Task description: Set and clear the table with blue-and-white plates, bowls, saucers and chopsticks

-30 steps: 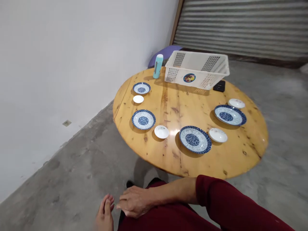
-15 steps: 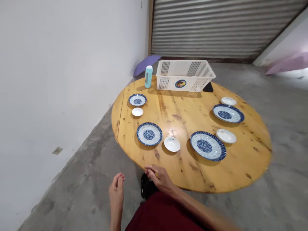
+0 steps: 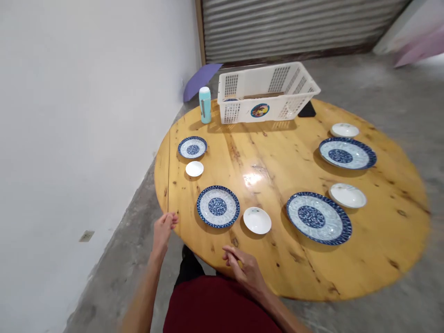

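Note:
A round wooden table carries several blue-patterned plates, each with a small white dish beside it. My left hand hovers at the table's near left edge, fingers loosely curled and empty. My right hand rests over the near edge with relaxed, slightly parted fingers, holding nothing. Nearest to both hands are a blue plate and a white dish. A larger blue plate lies to the right of that dish.
A white perforated basket stands at the table's far side, with a teal bottle to its left and a dark object to its right. A white wall runs along the left; a roller shutter closes the back. The floor is concrete.
The view has come closer to the table and tilted down. My left hand rose from below to the table's left edge. My right hand moved slightly right along the near edge.

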Demonstrator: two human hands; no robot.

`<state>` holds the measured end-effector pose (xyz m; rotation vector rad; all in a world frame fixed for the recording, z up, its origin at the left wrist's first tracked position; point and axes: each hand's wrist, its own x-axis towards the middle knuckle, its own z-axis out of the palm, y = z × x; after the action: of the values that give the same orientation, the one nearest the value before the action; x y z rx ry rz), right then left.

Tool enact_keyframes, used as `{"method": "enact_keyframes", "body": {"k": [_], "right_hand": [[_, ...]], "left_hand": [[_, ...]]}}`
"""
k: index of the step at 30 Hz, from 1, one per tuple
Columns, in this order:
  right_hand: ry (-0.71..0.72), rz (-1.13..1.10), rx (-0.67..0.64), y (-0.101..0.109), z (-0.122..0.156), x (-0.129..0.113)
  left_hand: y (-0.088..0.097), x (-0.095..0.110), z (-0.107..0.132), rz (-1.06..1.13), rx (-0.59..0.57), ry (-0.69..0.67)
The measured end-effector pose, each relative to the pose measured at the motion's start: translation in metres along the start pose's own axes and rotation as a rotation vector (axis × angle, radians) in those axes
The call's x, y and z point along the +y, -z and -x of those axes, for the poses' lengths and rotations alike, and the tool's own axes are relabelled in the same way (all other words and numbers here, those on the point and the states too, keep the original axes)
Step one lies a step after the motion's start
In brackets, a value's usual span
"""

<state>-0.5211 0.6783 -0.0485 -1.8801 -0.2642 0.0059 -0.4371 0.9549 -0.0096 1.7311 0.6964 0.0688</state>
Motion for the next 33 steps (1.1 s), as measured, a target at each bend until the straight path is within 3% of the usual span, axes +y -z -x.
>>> {"method": "enact_keyframes", "body": {"k": [7, 12, 16, 20, 24, 30, 33], "right_hand": [[-0.292, 0.07, 0.3, -0.005, -0.007, -0.001], [-0.454, 0.125, 0.524, -0.036, -0.032, -0.02], [-0.581, 0.148, 0.599, -0.071, -0.043, -0.029], [-0.642, 0.162, 0.648, -0.101, -0.048, -0.033], [-0.708, 0.145, 0.695, -0.12, -0.061, -0.042], [-0.767, 0.069, 0.762, -0.126, -0.08, -0.046], [-0.753, 0.066, 0.802, -0.125, -0.079, -0.044]], "left_hand": [[-0.043, 0.053, -0.159, 0.035, -0.123, -0.012], [-0.074, 0.074, -0.263, 0.019, -0.192, 0.015], [-0.098, 0.085, -0.323, -0.015, -0.253, 0.025], [-0.121, 0.095, -0.358, -0.055, -0.305, 0.039], [-0.134, 0.106, -0.373, -0.119, -0.328, 0.043], [-0.154, 0.117, -0.38, -0.25, -0.308, -0.065], [-0.152, 0.127, -0.378, -0.276, -0.273, -0.147]]}}
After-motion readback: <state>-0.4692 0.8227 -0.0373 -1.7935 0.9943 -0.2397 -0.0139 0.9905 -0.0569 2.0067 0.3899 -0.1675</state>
